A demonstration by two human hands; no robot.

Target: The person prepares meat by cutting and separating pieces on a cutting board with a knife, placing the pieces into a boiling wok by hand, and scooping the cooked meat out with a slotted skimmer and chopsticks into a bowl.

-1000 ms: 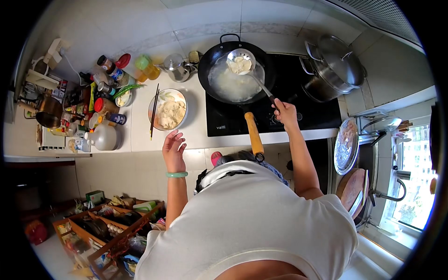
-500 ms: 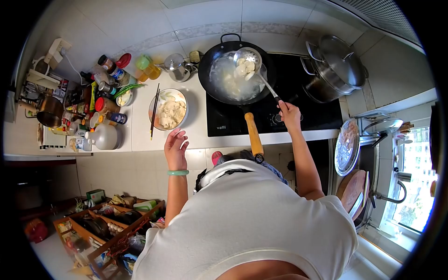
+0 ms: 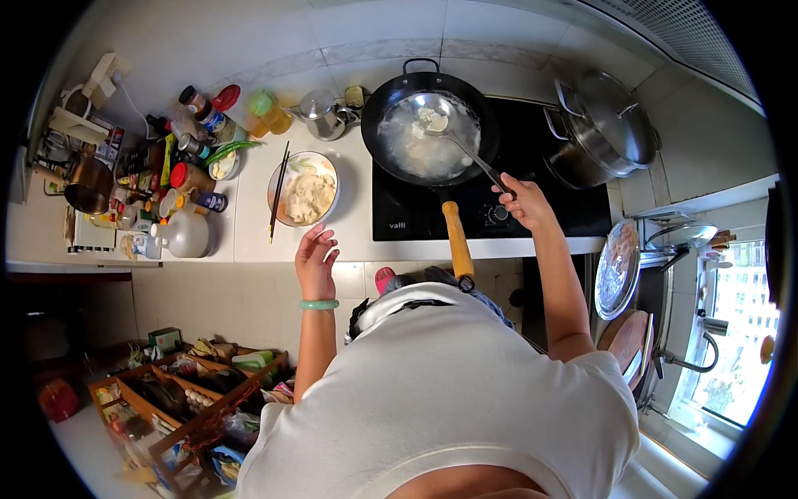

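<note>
Right hand (image 3: 525, 204): closed in a grip about the dark end of a perforated ladle's long handle, with the wrist above the front of the cooktop (image 3: 432, 218). The ladle (image 3: 475, 155) slants away from the hand, and its round head lies within the outline of the wok (image 3: 384, 100); pale pieces (image 3: 434, 122) rest in the head. Whether the head dips into the cloudy, whitish liquid (image 3: 420, 158) or sits just above it cannot be told.

Left hand (image 3: 315, 264): relaxed and part open, fingers loosely bent, grasping nothing visible. Its fingertips lie close to the near rim of a bowl (image 3: 334, 197); contact between them cannot be made out. A green bangle (image 3: 319, 304) encircles the wrist.

Surroundings: the bowl stands on the worktop (image 3: 355, 229), left of the cooktop, and contains a pale, lumpy mass (image 3: 307, 196). Two dark chopsticks (image 3: 279, 191) lie across its left side. The wok's wooden handle (image 3: 457, 239) projects toward the person, between the two hands and untouched. A lidded steel pot (image 3: 611, 125) stands right of the wok.
</note>
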